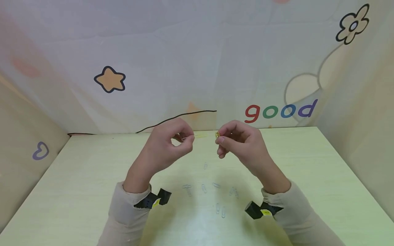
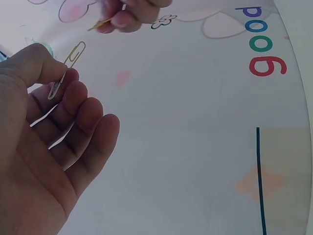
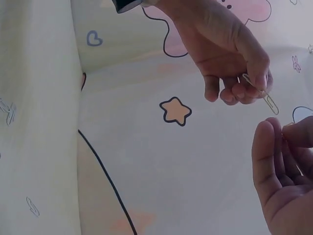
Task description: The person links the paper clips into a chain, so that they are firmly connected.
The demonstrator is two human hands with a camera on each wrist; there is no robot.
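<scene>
My left hand point(image 1: 166, 145) is raised above the far part of the table, thumb and index finger pinching a yellow paper clip point(image 2: 77, 52). Below the thumb in the left wrist view a silvery wire loop point(image 2: 55, 90) shows; I cannot tell if it belongs to the same clip. Facing it across a small gap, my right hand point(image 1: 243, 139) pinches a second yellow paper clip point(image 1: 217, 134) between thumb and index finger. Only a thin tip of that clip point(image 2: 99, 24) shows in the left wrist view. The two held clips are apart.
Several pale paper clips lie scattered on the light table point(image 1: 92, 184) below the hands, among them one near the back point(image 1: 205, 166) and one toward the front point(image 1: 223, 212). A printed curtain point(image 1: 184, 68) rises behind the table and along both sides.
</scene>
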